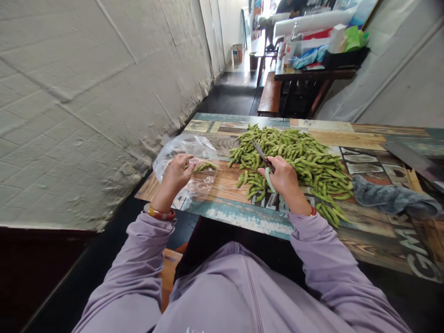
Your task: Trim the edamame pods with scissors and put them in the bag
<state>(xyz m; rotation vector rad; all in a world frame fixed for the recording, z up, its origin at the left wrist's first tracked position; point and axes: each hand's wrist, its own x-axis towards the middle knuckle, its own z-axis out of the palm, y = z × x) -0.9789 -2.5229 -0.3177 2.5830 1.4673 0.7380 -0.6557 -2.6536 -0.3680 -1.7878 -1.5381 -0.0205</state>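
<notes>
A large heap of green edamame pods (294, 150) is spread over the table, with a few loose ones at its near edge. My right hand (282, 175) grips a pair of scissors (269, 181) by its pale green handles, the dark blades pointing away over the heap. To the left, a clear plastic bag (203, 145) lies opened out, and a few pods (205, 166) rest in it. My left hand (177, 172) is at the bag, fingers curled with thumb and forefinger close together. A bit of green shows by those fingertips; whether they hold it is unclear.
The patchwork-patterned table (236, 210) meets a padded white wall (86, 92) on the left. A grey towel (391, 196) lies at right, near a dark flat blade-like thing (412, 159). Beyond stand a bench (269, 95) and a cluttered second table (312, 75); a person (289, 6) is far back.
</notes>
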